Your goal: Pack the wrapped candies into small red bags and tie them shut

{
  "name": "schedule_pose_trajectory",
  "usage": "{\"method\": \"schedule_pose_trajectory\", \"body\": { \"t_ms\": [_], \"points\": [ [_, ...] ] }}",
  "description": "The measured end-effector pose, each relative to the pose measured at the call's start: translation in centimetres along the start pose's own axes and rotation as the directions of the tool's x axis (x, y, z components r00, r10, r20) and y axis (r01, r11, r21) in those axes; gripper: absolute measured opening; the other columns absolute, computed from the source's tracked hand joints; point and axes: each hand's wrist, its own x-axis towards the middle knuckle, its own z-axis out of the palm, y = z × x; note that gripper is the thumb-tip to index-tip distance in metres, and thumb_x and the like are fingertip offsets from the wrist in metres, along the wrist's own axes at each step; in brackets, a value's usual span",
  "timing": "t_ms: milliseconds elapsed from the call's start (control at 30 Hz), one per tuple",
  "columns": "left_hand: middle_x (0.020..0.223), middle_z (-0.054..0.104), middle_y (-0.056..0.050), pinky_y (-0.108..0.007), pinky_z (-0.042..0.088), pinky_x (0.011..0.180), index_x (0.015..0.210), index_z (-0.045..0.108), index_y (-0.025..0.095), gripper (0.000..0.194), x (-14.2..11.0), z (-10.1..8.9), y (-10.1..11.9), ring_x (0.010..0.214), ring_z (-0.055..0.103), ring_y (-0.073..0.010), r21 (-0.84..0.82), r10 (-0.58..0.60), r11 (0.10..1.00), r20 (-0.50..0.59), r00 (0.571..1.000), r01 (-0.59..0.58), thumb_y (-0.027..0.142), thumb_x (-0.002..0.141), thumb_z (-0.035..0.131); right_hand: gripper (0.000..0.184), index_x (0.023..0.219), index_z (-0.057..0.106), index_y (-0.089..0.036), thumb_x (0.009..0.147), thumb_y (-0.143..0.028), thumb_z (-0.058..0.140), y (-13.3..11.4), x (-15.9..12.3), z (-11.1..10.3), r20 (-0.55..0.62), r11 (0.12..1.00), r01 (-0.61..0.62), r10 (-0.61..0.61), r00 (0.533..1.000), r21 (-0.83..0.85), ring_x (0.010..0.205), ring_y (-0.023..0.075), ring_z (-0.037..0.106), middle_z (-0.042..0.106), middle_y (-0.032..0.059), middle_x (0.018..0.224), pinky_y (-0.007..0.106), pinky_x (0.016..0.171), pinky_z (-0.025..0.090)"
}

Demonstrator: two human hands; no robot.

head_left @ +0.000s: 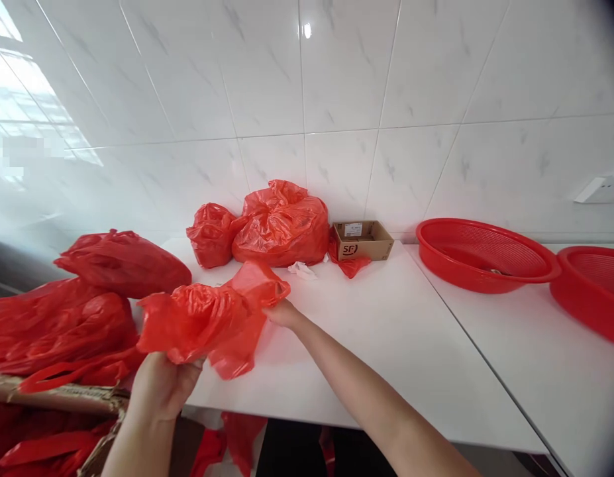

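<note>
A thin, crumpled red plastic bag [202,318] is stretched between my hands above the white table. My right hand [283,313] pinches its right edge, with the fingertips partly covered by the film. At the bag's lower left, my left hand [165,384] grips it from underneath, and the plastic hides some of its fingers. Behind the bag, against the wall, stand a large full red bag [284,228] and a smaller knotted red bag [210,238]. A crumpled white tissue-like scrap [303,270] lies in front of the large one.
Several full red bags [122,265] are piled at the left, above a cardboard box [63,394] with more red plastic inside. A small SF carton [365,248] sits by the tiled wall. Two red baskets [485,281] stand right on the white table [386,344].
</note>
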Motion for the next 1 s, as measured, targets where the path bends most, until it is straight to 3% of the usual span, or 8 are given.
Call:
{"method": "schedule_pose_trajectory", "body": {
  "t_ms": [133,233,367,467,567,800,933,1000],
  "points": [
    [0.066,0.069,0.001,-0.021,0.054,0.05,0.086,0.072,0.025,0.023,-3.7,-1.2,-4.5,0.058,0.064,-0.0161,0.027,-0.013,1.0,0.007,1.0,0.013,0.026,0.064,0.076,0.06,0.13,0.057,-0.026,0.073,-0.023,0.075,0.5,-3.7,-2.7,0.154,0.995,0.039,-0.053,0.987,0.09,0.101,0.0208,0.064,0.067,0.0035,0.119,0.033,0.087,0.052],
    [0.06,0.067,-0.005,-0.03,0.054,0.049,0.072,0.073,0.024,0.025,-7.0,-2.1,-10.1,0.05,0.059,-0.0192,0.15,-0.181,0.973,0.026,0.983,0.176,0.048,0.067,0.078,0.059,0.141,0.047,-0.025,0.085,-0.037,0.064,0.9,-9.6,-5.3,0.05,0.977,-0.041,0.031,0.998,0.208,0.108,0.0226,0.062,0.058,0.0108,0.133,0.036,0.089,0.051],
    [0.077,0.068,-0.004,-0.026,0.053,0.057,0.085,0.074,0.018,0.04,-8.9,-0.5,-14.8,0.067,0.063,-0.0175,0.201,-0.267,0.947,0.059,0.962,0.25,0.051,0.064,0.081,0.053,0.137,0.049,-0.028,0.091,-0.052,0.053,0.7,-17.7,-6.9,-0.013,0.899,-0.154,0.175,0.985,0.409,0.113,0.0242,0.061,0.055,0.0112,0.137,0.039,0.093,0.05],
    [0.078,0.066,-0.002,-0.022,0.051,0.06,0.081,0.071,0.018,0.033,-8.3,2.0,-15.3,0.07,0.059,-0.0144,0.149,-0.315,0.945,0.179,0.932,0.291,0.047,0.068,0.08,0.064,0.138,0.049,-0.029,0.079,-0.041,0.072,1.0,-21.2,-6.3,-0.051,0.921,-0.138,0.167,0.985,0.364,0.118,0.026,0.058,0.054,0.0092,0.138,0.04,0.098,0.048],
    [0.076,0.061,-0.001,-0.025,0.052,0.061,0.066,0.063,0.017,0.033,-7.4,4.1,-14.6,0.071,0.057,-0.0145,0.076,-0.335,0.942,0.266,0.904,0.327,0.045,0.07,0.078,0.044,0.125,0.057,-0.026,0.082,-0.03,0.065,2.2,-22.6,-6.6,-0.194,0.931,-0.149,0.222,0.955,0.333,0.109,0.0238,0.063,0.066,0.0068,0.12,0.039,0.096,0.05],
    [0.053,0.03,0.008,-0.017,0.042,0.044,0.054,0.038,0.018,0.045,-5.3,4.5,-12.2,0.046,0.033,-0.0056,-0.047,-0.334,0.935,0.225,0.915,0.352,0.031,0.075,0.075,0.023,0.099,0.064,-0.023,0.078,-0.021,0.056,4.6,-23.7,-13.0,-0.482,0.956,-0.268,0.291,0.826,0.118,0.081,0.0189,0.065,0.068,0.0044,0.1,0.031,0.069,0.053],
    [0.07,0.055,0.003,-0.02,0.055,0.06,0.078,0.061,0.017,0.013,-4.4,3.8,-11.5,0.058,0.054,-0.0073,-0.046,-0.367,0.926,0.135,0.92,0.375,0.025,0.077,0.071,0.026,0.097,0.065,-0.025,0.075,-0.02,0.052,5.1,-23.4,-15.4,-0.599,0.949,-0.312,0.224,0.769,-0.046,0.083,0.0182,0.063,0.065,0.0033,0.107,0.03,0.067,0.052],
    [0.101,0.065,-0.005,-0.029,0.057,0.083,0.102,0.065,0.019,0.023,-5.2,3.9,-11.8,0.087,0.065,-0.0149,0.031,-0.302,0.953,0.073,0.951,0.3,0.027,0.08,0.067,0.031,0.1,0.065,-0.027,0.075,-0.018,0.049,5.4,-23.3,-15.9,-0.585,0.944,-0.328,0.238,0.775,-0.05,0.077,0.0165,0.063,0.065,0.0022,0.104,0.028,0.063,0.051]
  ]
}}
